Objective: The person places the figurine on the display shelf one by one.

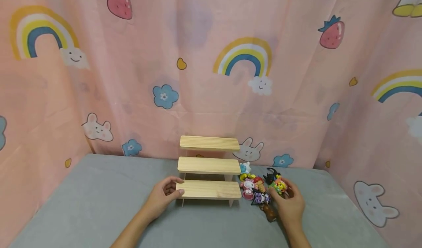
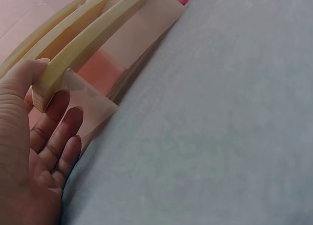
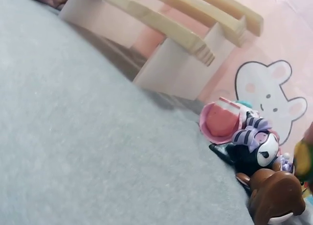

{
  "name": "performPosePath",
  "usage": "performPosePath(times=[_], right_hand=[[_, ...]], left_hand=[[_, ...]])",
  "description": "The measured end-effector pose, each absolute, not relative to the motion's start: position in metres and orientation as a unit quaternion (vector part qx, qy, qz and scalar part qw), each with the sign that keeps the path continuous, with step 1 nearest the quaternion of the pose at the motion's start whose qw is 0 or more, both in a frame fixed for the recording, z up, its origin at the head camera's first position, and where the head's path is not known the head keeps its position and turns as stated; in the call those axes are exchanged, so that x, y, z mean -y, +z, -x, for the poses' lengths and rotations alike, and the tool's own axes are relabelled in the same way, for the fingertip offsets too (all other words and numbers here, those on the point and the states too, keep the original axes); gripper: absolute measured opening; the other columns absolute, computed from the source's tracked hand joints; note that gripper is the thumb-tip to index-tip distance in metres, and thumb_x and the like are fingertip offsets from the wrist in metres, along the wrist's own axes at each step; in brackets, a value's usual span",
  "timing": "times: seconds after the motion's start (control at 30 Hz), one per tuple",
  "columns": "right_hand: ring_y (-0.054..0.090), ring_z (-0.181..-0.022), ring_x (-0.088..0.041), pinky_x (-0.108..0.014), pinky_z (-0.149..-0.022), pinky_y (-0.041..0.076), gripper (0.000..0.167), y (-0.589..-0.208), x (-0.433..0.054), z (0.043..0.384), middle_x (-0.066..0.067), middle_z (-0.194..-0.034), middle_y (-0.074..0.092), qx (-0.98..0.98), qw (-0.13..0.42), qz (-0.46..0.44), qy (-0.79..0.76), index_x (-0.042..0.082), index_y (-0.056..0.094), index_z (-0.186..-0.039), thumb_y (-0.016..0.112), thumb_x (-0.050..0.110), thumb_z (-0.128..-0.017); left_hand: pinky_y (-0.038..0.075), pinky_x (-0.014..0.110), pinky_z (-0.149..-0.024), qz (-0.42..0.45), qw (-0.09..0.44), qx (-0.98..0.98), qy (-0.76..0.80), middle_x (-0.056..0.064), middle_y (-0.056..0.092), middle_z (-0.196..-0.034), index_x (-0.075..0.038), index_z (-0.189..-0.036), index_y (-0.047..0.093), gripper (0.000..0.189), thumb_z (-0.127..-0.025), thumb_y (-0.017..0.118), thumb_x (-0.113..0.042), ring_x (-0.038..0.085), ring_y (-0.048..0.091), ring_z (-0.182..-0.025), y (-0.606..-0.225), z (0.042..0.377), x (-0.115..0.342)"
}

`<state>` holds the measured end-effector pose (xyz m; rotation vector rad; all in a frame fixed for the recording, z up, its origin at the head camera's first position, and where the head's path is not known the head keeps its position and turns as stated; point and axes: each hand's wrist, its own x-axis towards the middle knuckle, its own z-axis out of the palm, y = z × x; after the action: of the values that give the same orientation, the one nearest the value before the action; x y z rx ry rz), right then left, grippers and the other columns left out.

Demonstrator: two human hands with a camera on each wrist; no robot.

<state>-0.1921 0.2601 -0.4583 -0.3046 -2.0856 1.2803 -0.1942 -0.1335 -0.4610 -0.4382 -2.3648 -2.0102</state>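
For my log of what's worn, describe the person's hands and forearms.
The left hand and right hand are bare, with no glove or ring showing. In the head view, the left forearm and right forearm show no sleeve, watch or bracelet. The left wrist view shows creases at the finger joints.

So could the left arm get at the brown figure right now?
Probably not: the left grip holds the left end of the lowest shelf, and the brown figure lies beyond the shelf's right end.
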Motion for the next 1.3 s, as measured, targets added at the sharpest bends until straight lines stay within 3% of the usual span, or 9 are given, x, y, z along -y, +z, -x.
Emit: performPosePath(times=[0.17, 0.33, 0.43, 0.67, 0.97, 1.1, 1.3], right_hand=[[0.057, -0.104, 0.009, -0.001, -0.083, 0.045, 0.05, -0.452, -0.255, 0.193, -0.002, -0.125, 0.065, 0.755, 0.366, 0.078, 0.538, 0.001, 0.064, -0.129, 0.08, -0.003, -0.081], [0.061, -0.106, 0.01, -0.004, -0.085, 0.048, 0.052, -0.44, -0.244, 0.191, 0.015, -0.117, 0.063, 0.747, 0.381, 0.021, 0.544, 0.0, 0.066, -0.127, 0.08, -0.009, -0.078], [0.062, -0.108, 0.009, -0.005, -0.085, 0.049, 0.053, -0.429, -0.236, 0.186, 0.013, -0.119, 0.065, 0.753, 0.381, 0.001, 0.536, 0.0, 0.066, -0.128, 0.081, -0.009, -0.078], [0.061, -0.112, 0.01, -0.006, -0.089, 0.048, 0.055, -0.394, -0.211, 0.179, -0.01, -0.13, 0.067, 0.771, 0.367, -0.059, 0.517, 0.006, 0.065, -0.129, 0.081, -0.009, -0.079], [0.067, -0.108, -0.002, -0.015, -0.089, 0.054, 0.053, -0.36, -0.13, 0.192, -0.006, -0.125, 0.067, 0.681, 0.358, -0.208, 0.604, -0.003, 0.064, -0.125, 0.078, -0.016, -0.075], [0.066, -0.11, -0.005, -0.018, -0.087, 0.055, 0.053, -0.354, -0.094, 0.191, -0.016, -0.127, 0.064, 0.667, 0.338, -0.223, 0.626, -0.002, 0.064, -0.126, 0.079, -0.012, -0.076], [0.066, -0.111, -0.007, -0.02, -0.086, 0.057, 0.053, -0.368, -0.072, 0.184, -0.017, -0.127, 0.064, 0.669, 0.308, -0.204, 0.645, 0.003, 0.065, -0.125, 0.081, -0.01, -0.076]], left_hand=[[0.049, 0.022, -0.069, 0.134, 0.004, 0.755, -0.641, 0.005, 0.064, -0.092, -0.002, -0.121, 0.064, 0.035, -0.092, 0.075, -0.017, 0.008, 0.059, -0.074, -0.461, 0.195, 0.134], [0.049, 0.022, -0.068, 0.135, 0.005, 0.755, -0.642, 0.004, 0.063, -0.091, -0.002, -0.12, 0.064, 0.034, -0.091, 0.075, -0.015, 0.007, 0.058, -0.074, -0.461, 0.197, 0.135], [0.049, 0.022, -0.068, 0.14, 0.003, 0.755, -0.64, 0.004, 0.062, -0.09, -0.001, -0.12, 0.064, 0.034, -0.091, 0.075, -0.016, 0.007, 0.057, -0.073, -0.461, 0.2, 0.134], [0.048, 0.022, -0.068, 0.143, 0.006, 0.751, -0.644, 0.002, 0.061, -0.089, -0.003, -0.121, 0.064, 0.033, -0.092, 0.074, -0.016, 0.007, 0.057, -0.072, -0.461, 0.203, 0.131], [0.048, 0.022, -0.066, 0.136, 0.016, 0.742, -0.656, 0.001, 0.06, -0.085, 0.001, -0.119, 0.064, 0.032, -0.091, 0.074, -0.012, 0.006, 0.055, -0.071, -0.463, 0.198, 0.137], [0.049, 0.022, -0.068, 0.125, 0.004, 0.741, -0.66, -0.001, 0.061, -0.087, -0.001, -0.121, 0.063, 0.034, -0.091, 0.075, -0.014, 0.007, 0.057, -0.073, -0.465, 0.195, 0.135], [0.05, 0.021, -0.069, 0.131, -0.002, 0.743, -0.656, 0.0, 0.061, -0.088, -0.001, -0.12, 0.063, 0.035, -0.091, 0.075, -0.016, 0.006, 0.059, -0.074, -0.466, 0.194, 0.133]])
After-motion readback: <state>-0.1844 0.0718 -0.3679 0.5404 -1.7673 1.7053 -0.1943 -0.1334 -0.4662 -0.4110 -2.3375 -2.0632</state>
